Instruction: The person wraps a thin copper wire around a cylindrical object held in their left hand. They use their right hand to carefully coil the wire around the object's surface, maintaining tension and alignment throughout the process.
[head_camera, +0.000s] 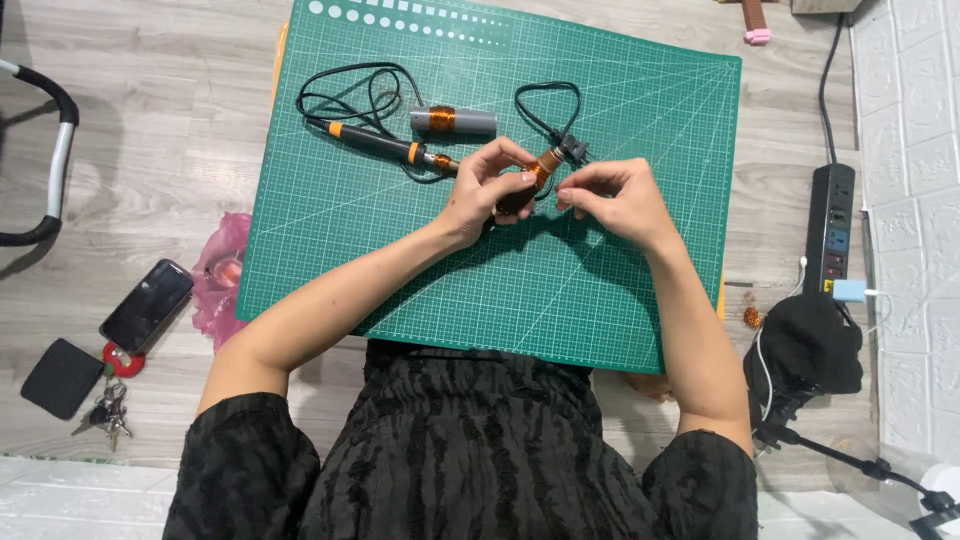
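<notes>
At frame centre, copper coil (533, 180) is pinched closed by left hand (487, 190), its wire nipped by right hand (612, 197); wire could be snapped w/ excess pull.

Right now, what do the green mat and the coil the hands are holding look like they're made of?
The green mat looks like flexible matte vinyl or rubber: flat, non-glossy, with a printed white grid. The coil, gripped by the left hand with the right hand pinching beside it, looks like shiny copper-coloured wire wound on a dark core, probably plastic, though that is hard to tell.
</notes>
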